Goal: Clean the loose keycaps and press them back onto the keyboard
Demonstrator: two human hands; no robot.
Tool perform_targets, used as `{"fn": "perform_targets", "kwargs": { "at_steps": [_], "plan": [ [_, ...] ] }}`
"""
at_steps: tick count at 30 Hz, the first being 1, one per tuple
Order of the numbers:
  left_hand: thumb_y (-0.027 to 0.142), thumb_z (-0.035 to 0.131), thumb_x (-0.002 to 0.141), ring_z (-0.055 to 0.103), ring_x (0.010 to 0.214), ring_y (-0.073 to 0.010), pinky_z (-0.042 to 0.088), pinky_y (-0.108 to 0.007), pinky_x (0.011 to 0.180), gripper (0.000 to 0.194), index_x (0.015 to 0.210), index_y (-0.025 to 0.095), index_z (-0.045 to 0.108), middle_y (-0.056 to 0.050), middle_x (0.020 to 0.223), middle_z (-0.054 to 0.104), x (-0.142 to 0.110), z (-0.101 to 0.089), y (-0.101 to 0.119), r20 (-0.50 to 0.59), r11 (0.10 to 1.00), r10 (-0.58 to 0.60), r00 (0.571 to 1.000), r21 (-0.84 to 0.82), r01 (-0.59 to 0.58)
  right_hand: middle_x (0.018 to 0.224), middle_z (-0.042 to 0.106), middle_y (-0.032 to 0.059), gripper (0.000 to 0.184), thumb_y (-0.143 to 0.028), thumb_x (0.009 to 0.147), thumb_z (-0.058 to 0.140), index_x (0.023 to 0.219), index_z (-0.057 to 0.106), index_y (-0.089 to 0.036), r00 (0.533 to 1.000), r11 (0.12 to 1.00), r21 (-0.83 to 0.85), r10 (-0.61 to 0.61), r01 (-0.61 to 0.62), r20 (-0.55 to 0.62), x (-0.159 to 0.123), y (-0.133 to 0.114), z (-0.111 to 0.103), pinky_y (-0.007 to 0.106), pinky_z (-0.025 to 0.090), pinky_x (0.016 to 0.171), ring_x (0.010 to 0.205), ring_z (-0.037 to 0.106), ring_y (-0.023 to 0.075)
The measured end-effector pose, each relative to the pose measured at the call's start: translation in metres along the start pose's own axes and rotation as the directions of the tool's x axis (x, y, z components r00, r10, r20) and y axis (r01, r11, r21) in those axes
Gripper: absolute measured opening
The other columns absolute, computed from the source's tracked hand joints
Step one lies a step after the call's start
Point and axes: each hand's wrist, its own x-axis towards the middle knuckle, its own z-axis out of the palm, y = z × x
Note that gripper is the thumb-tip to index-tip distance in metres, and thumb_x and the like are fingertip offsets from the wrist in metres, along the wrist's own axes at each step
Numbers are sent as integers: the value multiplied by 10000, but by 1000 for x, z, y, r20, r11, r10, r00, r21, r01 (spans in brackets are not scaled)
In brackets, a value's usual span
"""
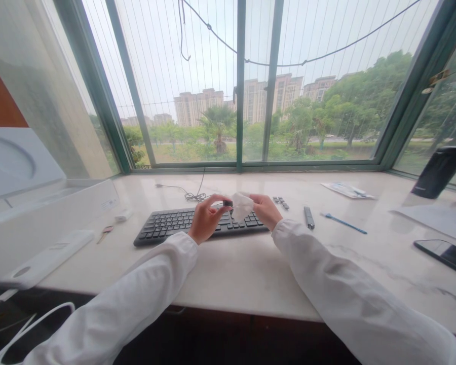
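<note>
Both hands are low over the keyboard, close together. Left hand is in a narrow pinch on a small black keycap, thumb and fingertips on its matte plastic sides. Right hand holds a crumpled white tissue, soft and bunched, pressed up against the keycap. Both are just above a black low-profile keyboard, a flat slab with square-ish matte keys and a thin black cable looping behind it. A short row of loose dark keycaps lies on the polished marble sill, just beyond the right hand. Further right are a slim metal-and-black cylindrical tool, a thin blue stick and a glossy black phone. A small metal key lies left of the keyboard, near a white moulded plastic case. Both forearms are in loose white fabric sleeves.
</note>
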Motion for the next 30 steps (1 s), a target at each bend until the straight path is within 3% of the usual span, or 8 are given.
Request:
{"fn": "perform_targets", "kwargs": {
  "at_steps": [3, 7, 10, 14, 19, 26, 28, 30],
  "plan": [
    [376, 615, 849, 556, 579, -71, 414, -164, 446, 243, 998, 188, 652, -51, 1039, 702, 0, 0, 4, -19, 999, 16, 1000, -28, -17, 867, 727, 69, 420, -488, 729, 663, 951, 737, -139, 993, 996, 88, -1, 12, -116, 2, -5, -7, 316, 476, 746, 813, 628, 214],
    [388, 635, 829, 448, 437, -36, 365, -172, 397, 257, 972, 181, 684, -37, 949, 717, -2, 2, 3, -2, 1000, -7, 1000, 12, 7, 739, 681, 56, 430, -568, 741, 647, 847, 706, -155, 968, 984, -120, -156, 134, -196, -7, -19, -4, 295, 464, 670, 700, 586, 185],
    [344, 630, 831, 414, 412, -40, 368, -188, 418, 252, 1005, 185, 720, -27, 868, 735, -2, 1, 0, -17, 992, 1, 1000, 130, 1, 724, 667, 53, 393, -557, 794, 600, 788, 711, -180, 957, 921, -305, -278, 241, -81, -15, -26, 5, 297, 457, 671, 671, 552, 175],
    [272, 616, 841, 523, 530, -85, 433, -208, 535, 247, 1044, 196, 734, -33, 867, 740, -2, 0, -4, -13, 947, 107, 994, 307, -98, 726, 674, 51, 364, -516, 830, 574, 783, 747, -199, 953, 870, -399, -302, 288, 29, -19, -23, 15, 291, 442, 675, 657, 541, 168],
    [339, 599, 867, 655, 829, -163, 487, -234, 703, 266, 1068, 216, 722, -48, 940, 722, -4, 1, -6, 97, 888, 188, 977, 407, -212, 720, 680, 44, 346, -505, 753, 663, 796, 772, -180, 979, 941, -290, -196, 175, -46, -15, -13, 14, 271, 428, 625, 668, 565, 172],
    [404, 536, 908, 662, 825, -161, 503, -260, 761, 354, 1186, 229, 668, -43, 971, 714, -3, 2, -4, 120, 855, 156, 980, 481, -195, 675, 665, 20, 473, -581, 710, 663, 825, 765, -133, 998, 995, -88, 46, -42, 47, -3, -23, -10, 273, 394, 623, 663, 554, 165],
    [417, 539, 904, 662, 823, -168, 505, -267, 760, 361, 1173, 219, 675, -48, 964, 717, -3, 1, -5, 104, 848, 147, 984, 499, -179, 674, 660, 20, 482, -588, 699, 670, 820, 762, -131, 990, 991, -99, 98, -88, 105, -1, -31, -25, 278, 383, 632, 650, 535, 153],
    [415, 541, 903, 662, 834, -174, 505, -276, 777, 361, 1173, 215, 673, -50, 972, 718, -3, 1, -5, 86, 844, 136, 987, 511, -161, 644, 646, 17, 450, -575, 665, 706, 752, 757, -136, 944, 971, -200, 181, -128, 275, -2, -39, -42, 274, 363, 602, 617, 516, 140]
  ]
}}
